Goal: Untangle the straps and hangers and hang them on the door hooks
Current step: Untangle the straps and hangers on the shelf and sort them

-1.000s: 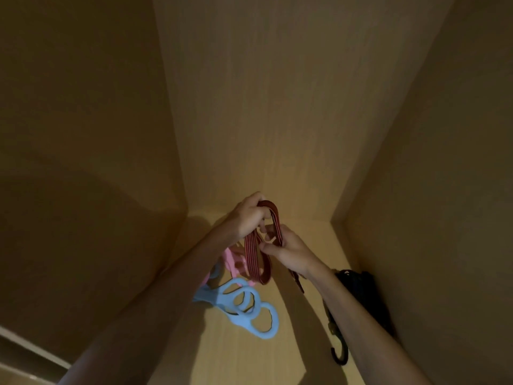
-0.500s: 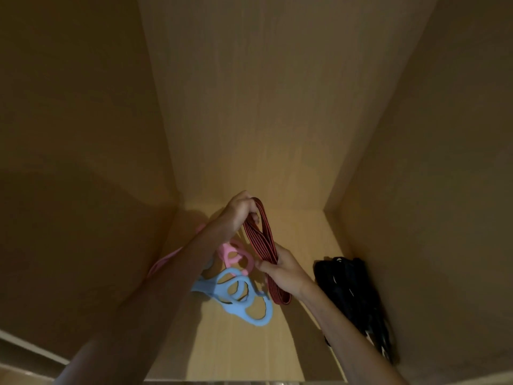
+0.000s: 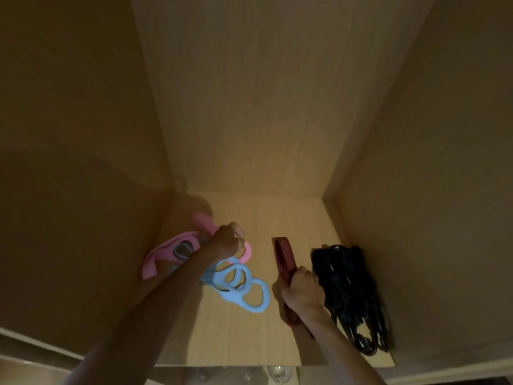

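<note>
A dark red striped strap (image 3: 283,257) is folded in a loop, and my right hand (image 3: 302,294) is closed round its lower part just above the shelf. Apart from it, at the left, my left hand (image 3: 226,241) grips into a tangle of pink straps (image 3: 169,250) and a pink ring hanger. Light blue ring hangers (image 3: 241,287) lie on the shelf just below that hand. A bundle of black straps with hooks (image 3: 349,295) lies by the right wall, right beside my right hand.
All of this sits on a pale wooden cupboard shelf (image 3: 277,215) boxed in by a back panel and two side walls. The shelf's front edge (image 3: 249,365) runs below my arms, with glassware dimly visible underneath. No door hooks are in view.
The red strap has come away from the pink and blue tangle: my right hand carried it down and right, my left hand let go of it and went down to the pink straps.
</note>
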A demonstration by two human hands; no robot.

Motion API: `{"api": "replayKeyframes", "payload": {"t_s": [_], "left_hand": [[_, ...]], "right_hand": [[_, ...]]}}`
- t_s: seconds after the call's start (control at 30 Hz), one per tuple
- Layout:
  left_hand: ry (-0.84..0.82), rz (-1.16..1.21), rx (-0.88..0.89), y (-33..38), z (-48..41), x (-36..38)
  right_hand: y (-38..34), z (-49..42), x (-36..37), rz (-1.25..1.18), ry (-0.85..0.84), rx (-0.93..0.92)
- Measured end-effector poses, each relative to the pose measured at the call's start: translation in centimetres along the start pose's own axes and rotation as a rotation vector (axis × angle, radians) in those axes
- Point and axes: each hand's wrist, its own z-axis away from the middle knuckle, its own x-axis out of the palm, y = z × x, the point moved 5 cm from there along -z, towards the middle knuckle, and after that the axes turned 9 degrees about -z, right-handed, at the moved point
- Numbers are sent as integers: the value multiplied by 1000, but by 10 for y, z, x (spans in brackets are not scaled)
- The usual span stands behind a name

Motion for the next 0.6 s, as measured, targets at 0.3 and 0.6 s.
{"api": "replayKeyframes", "payload": {"t_s": [0.3, 0.6], "left_hand": [[8, -177, 3, -19, -3, 7], [-20, -210, -44, -45, -9, 14]], "right_hand": [[3, 5, 8, -40, 29, -14], [-1, -2, 0, -42, -58, -49]]}}
